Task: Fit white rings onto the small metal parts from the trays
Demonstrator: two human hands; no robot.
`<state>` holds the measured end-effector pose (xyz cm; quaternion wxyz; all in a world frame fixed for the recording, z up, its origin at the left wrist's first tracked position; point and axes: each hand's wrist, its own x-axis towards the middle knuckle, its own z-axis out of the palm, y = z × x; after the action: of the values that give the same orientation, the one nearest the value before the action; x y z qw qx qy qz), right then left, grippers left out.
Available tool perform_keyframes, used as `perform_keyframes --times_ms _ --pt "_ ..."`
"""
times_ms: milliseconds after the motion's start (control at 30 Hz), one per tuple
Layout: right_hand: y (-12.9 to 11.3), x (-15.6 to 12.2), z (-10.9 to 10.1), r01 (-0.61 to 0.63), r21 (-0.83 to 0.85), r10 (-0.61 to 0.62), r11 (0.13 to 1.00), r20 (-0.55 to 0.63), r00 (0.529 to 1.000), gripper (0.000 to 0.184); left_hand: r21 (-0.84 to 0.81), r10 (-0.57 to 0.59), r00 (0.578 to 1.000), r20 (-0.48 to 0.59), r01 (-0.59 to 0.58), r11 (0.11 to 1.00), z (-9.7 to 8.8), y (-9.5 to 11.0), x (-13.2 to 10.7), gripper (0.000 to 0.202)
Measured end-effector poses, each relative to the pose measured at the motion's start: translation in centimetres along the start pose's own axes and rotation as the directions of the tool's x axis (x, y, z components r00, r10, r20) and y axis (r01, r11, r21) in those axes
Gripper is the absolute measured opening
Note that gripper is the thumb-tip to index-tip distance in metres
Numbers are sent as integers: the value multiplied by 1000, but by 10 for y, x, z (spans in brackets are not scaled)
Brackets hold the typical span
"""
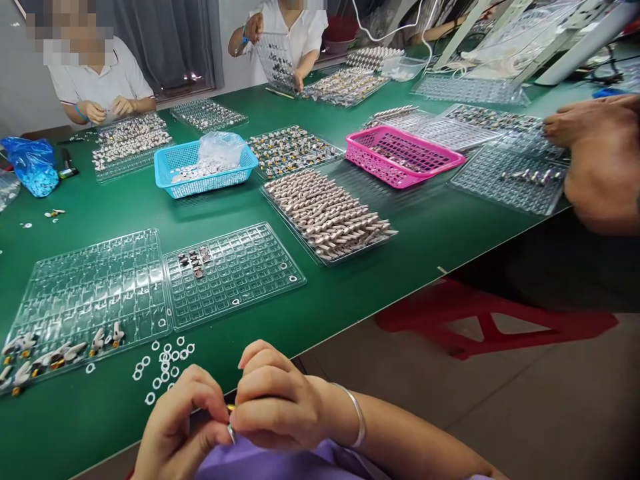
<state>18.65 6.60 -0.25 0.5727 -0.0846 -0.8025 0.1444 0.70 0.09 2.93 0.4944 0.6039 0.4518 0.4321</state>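
Note:
My left hand [175,427] and my right hand [273,400] meet at the near table edge, fingertips pinched together on a small metal part [231,430] with a yellow tip. A silver bangle sits on my right wrist. Several loose white rings [163,363] lie on the green table [150,213] just beyond my hands. Behind them are two clear plastic grid trays: the left tray [90,293] holds a few finished pieces at its near corner, the right tray [233,270] a few dark parts.
A tray of pinkish metal pins [327,213], a blue basket [205,170] with a plastic bag and a pink basket [403,155] stand mid-table. Co-workers sit at the far side and a co-worker's hands [597,153] work at the right. A red stool [480,320] stands under the table.

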Motion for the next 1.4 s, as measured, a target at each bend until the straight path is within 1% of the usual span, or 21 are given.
perform_keyframes --times_ms 67,133,267,367,433,533,633,700,800,900,967,1200,1300,1400 --pt "0 0 0 -50 38 50 998 17 999 15 -60 -41 999 7 41 997 0 -1 0 12" --pt "-1 -2 0 -66 44 65 997 21 998 12 -97 -62 998 11 63 993 1 -3 0 11" --pt "0 -4 0 15 10 -15 1000 6 1000 16 -131 -118 992 35 121 984 0 -5 -1 12" --pt "2 -5 0 92 -27 -92 995 4 996 19 -140 -140 987 80 150 979 -3 -3 -1 14" --pt "2 -6 0 155 -58 -155 986 1 988 21 -114 -117 986 120 131 985 -5 -1 1 16" --pt "2 -7 2 226 -73 -229 971 -39 973 22 -50 -55 976 210 67 996 -8 3 3 16" --pt "1 -8 5 234 -22 -235 972 -67 970 22 5 -36 954 297 37 999 -9 5 5 18" --pt "1 -9 7 222 16 -221 975 -76 972 23 26 -39 947 318 32 999 -8 6 5 21" --pt "2 -10 7 222 38 -218 974 -83 972 23 29 -28 953 303 20 999 -7 5 5 20" --pt "2 -10 6 233 30 -230 972 -92 969 24 20 -1 960 280 -5 1000 -5 3 5 16" --pt "2 -11 5 232 21 -229 973 -89 969 25 22 11 959 283 -18 1000 -5 1 5 16" --pt "2 -13 4 239 1 -238 971 -86 967 26 95 45 944 328 -81 992 -6 5 1 28" --pt "2 -12 3 234 -6 -234 972 -83 969 27 143 46 957 287 -91 986 -5 5 -2 20" --pt "2 -10 2 228 -21 -229 973 -79 970 27 149 37 972 234 -73 986 -4 5 -3 11"
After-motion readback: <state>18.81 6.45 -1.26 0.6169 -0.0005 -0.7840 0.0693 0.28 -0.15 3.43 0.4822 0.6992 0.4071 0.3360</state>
